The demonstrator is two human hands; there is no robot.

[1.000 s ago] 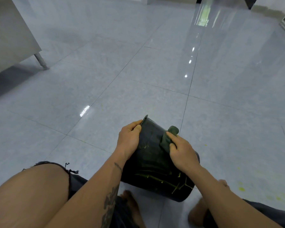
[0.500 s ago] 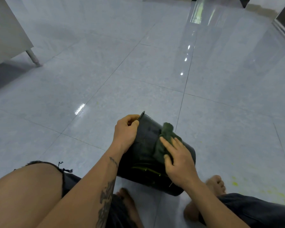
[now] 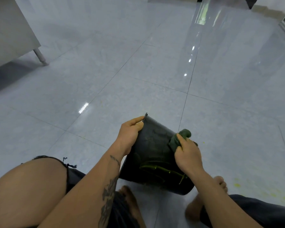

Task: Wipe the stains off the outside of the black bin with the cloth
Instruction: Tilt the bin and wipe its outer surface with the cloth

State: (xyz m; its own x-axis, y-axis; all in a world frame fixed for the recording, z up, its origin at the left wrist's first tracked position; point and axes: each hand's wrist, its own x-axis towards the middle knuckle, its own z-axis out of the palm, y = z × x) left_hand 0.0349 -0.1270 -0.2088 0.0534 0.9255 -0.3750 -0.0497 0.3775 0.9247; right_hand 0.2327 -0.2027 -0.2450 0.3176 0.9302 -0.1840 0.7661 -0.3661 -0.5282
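Bin (image 3: pixel 152 145) seems light, stiff, slick; our left hand (image 3: pixel 130 132) clamps its rim, right hand (image 3: pixel 187 153) bunches soft cloth (image 3: pixel 179 139) against the side.

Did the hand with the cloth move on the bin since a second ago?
Yes. The right hand with the cloth slid toward the right edge of the black bin, away from the left hand gripping the rim.

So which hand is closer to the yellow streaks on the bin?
The right hand. It presses the cloth on the bin just above the yellow streaks. The left hand grips the rim, farther up.
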